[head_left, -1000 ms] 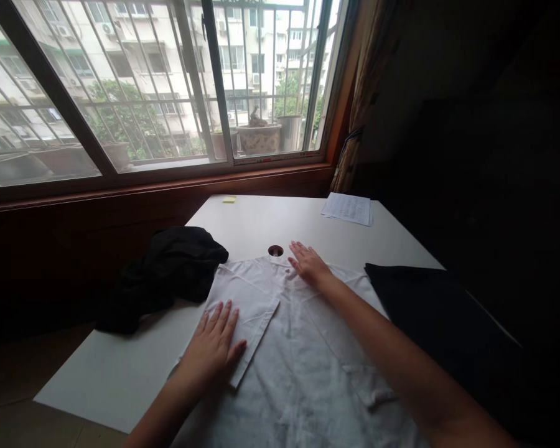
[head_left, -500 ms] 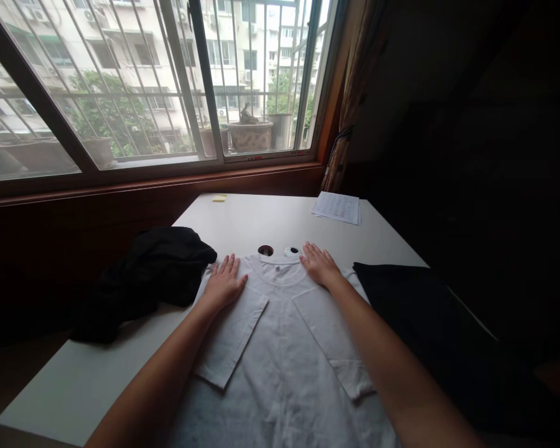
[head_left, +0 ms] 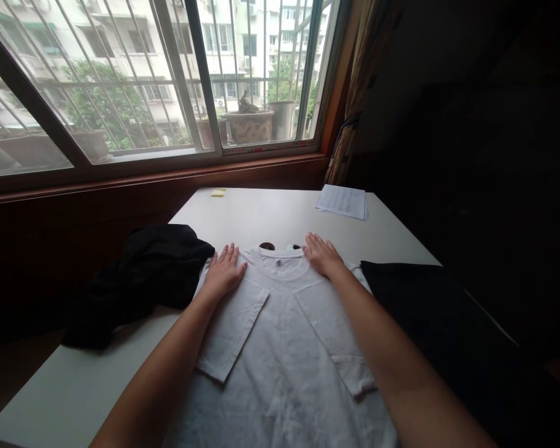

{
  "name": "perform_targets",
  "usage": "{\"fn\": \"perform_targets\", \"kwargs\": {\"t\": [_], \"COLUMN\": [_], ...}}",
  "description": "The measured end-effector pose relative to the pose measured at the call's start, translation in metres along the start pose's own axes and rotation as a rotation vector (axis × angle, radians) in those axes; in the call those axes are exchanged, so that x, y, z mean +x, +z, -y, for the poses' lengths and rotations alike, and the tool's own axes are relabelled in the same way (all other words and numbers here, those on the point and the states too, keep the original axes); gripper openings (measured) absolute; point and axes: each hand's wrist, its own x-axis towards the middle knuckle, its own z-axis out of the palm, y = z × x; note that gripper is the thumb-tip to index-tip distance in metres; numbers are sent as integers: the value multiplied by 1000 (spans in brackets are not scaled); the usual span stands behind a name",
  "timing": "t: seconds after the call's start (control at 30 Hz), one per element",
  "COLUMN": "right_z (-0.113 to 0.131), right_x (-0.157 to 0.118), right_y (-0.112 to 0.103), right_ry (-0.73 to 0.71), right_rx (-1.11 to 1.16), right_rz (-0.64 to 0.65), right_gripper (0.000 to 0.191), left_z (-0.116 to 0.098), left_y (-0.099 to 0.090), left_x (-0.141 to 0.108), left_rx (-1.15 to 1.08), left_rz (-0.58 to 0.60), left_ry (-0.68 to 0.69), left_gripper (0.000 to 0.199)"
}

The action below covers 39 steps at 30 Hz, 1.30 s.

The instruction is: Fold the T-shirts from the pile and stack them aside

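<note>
A white T-shirt (head_left: pixel 280 348) lies spread on the white table, its collar at the far end and both sleeves folded inward over the front. My left hand (head_left: pixel 224 271) rests flat on the shirt's left shoulder area, fingers extended. On the opposite shoulder, beside the collar, lies my right hand (head_left: pixel 323 255), also flat with its fingers stretched out. Neither hand grips the cloth. The shirt's lower end runs out of view at the bottom, and my forearms cover parts of its sides.
Crumpled black cloth (head_left: pixel 154 267) sits left of the shirt, and dark folded cloth (head_left: pixel 415 305) lies to the right. Behind the collar, two round items (head_left: pixel 267 246) are partly covered. Papers (head_left: pixel 343 201) and a yellow note (head_left: pixel 218 193) lie farther back, below a barred window (head_left: pixel 256 81).
The shirt's collar edge now covers more of the two round items. Both hands stay flat on the shoulders, shifted slightly away from me with the cloth. The view has moved a little.
</note>
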Motion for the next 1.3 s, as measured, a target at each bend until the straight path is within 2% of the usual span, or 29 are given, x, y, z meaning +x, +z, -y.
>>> {"fn": "perform_targets", "kwargs": {"t": [0.37,0.97,1.3], "right_z": [-9,-10,-9], "right_x": [19,20,24], "right_y": [3,4,3], "right_ry": [-1,10,22], "right_rx": [7,6,-11], "right_rz": [6,8,4], "right_gripper": [76,75,73], "left_z": [1,4,4], "left_y": [-2,0,-1], "left_x": [23,51,53], "left_rx": [-15,-55,-31], "left_rz": [34,30,24], "left_ry": [-40,-90,-91], "left_gripper": [73,72,72]}}
